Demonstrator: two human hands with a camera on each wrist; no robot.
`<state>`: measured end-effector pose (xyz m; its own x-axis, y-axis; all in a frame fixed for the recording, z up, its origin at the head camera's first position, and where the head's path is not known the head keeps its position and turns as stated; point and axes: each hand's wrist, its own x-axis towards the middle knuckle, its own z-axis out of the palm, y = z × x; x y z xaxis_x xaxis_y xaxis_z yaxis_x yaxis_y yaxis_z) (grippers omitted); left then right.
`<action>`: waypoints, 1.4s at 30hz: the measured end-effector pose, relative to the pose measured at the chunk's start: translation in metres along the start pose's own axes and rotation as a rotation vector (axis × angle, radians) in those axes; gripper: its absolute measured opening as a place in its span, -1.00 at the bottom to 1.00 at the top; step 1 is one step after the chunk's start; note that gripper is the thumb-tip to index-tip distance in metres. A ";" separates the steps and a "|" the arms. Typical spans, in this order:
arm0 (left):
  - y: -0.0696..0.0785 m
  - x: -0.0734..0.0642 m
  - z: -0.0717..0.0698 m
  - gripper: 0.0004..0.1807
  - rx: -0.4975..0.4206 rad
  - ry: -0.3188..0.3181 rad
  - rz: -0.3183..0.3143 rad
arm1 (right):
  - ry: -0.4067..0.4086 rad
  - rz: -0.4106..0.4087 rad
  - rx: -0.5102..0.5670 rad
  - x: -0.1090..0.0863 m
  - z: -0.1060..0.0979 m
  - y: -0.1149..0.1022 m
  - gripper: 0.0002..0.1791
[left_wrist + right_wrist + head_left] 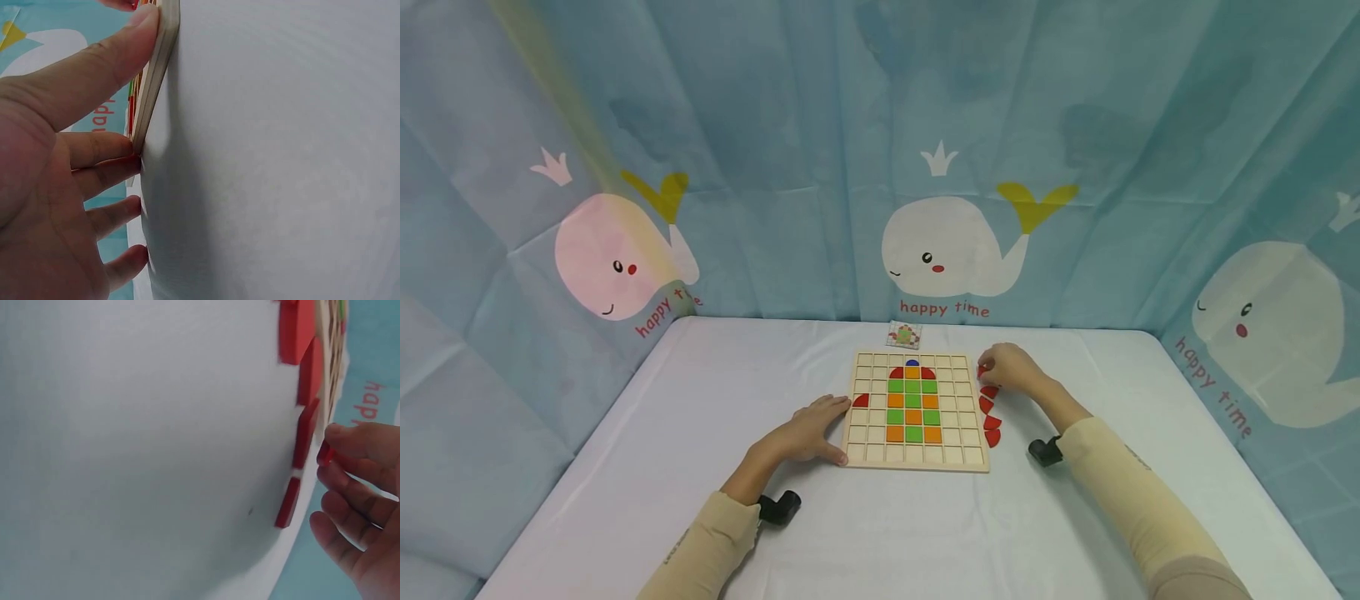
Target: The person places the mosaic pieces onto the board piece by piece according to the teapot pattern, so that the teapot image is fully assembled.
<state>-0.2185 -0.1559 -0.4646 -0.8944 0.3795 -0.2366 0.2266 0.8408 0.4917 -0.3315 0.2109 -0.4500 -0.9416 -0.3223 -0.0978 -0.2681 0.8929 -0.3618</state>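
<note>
A wooden grid board (962,457) lies on the white table, with green and orange square tiles in its middle columns. Red quarter-round tiles flank the top orange square, a blue piece (912,363) sits above it, and one more red tile (861,401) lies in a left cell. My left hand (811,429) rests against the board's left edge, fingers extended and thumb at the near corner. By the upper right edge, my right hand (1011,367) pinches a red quarter-round tile (325,452) between thumb and fingers.
Several loose red tiles (992,422) lie in a column along the board's right side. A small patterned card (904,335) lies behind the board. A blue curtain (790,250) printed with whales hangs behind the table.
</note>
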 end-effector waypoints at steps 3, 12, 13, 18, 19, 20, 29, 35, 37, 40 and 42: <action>0.000 0.000 0.000 0.07 0.002 0.000 0.002 | 0.009 -0.014 0.006 -0.001 -0.002 -0.006 -0.64; 0.002 0.000 -0.001 0.07 -0.006 -0.006 -0.011 | 0.029 -0.082 0.007 -0.002 -0.004 -0.027 -0.63; 0.002 0.000 -0.001 0.07 -0.003 -0.006 -0.011 | 0.031 -0.088 0.004 -0.002 -0.004 -0.030 -0.64; 0.001 -0.001 0.000 0.07 0.006 -0.007 -0.012 | 0.032 -0.098 0.004 0.001 -0.002 -0.044 -0.66; 0.001 -0.001 0.000 0.07 0.006 -0.006 -0.012 | 0.030 -0.106 0.005 0.002 -0.002 -0.046 -0.66; 0.002 -0.001 0.000 0.07 0.005 -0.007 -0.012 | 0.028 -0.111 0.010 0.002 -0.002 -0.049 -0.66; 0.003 -0.002 -0.001 0.07 0.006 -0.005 -0.011 | 0.026 -0.222 -0.007 0.006 0.004 -0.075 -0.72; 0.003 -0.001 -0.001 0.08 0.001 -0.008 -0.010 | 0.009 -0.278 -0.023 0.010 0.013 -0.094 -0.73; 0.003 -0.001 -0.001 0.08 0.003 -0.007 -0.011 | 0.002 -0.299 -0.025 0.011 0.016 -0.100 -0.74; 0.003 -0.001 -0.001 0.09 0.010 -0.008 -0.014 | -0.007 -0.336 -0.028 0.014 0.021 -0.110 -0.75; 0.003 0.000 -0.001 0.09 0.008 -0.009 -0.017 | -0.011 -0.365 -0.037 0.016 0.025 -0.115 -0.76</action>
<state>-0.2179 -0.1538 -0.4617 -0.8944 0.3691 -0.2526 0.2150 0.8501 0.4807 -0.3107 0.0953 -0.4328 -0.7805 -0.6248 0.0209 -0.5930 0.7294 -0.3410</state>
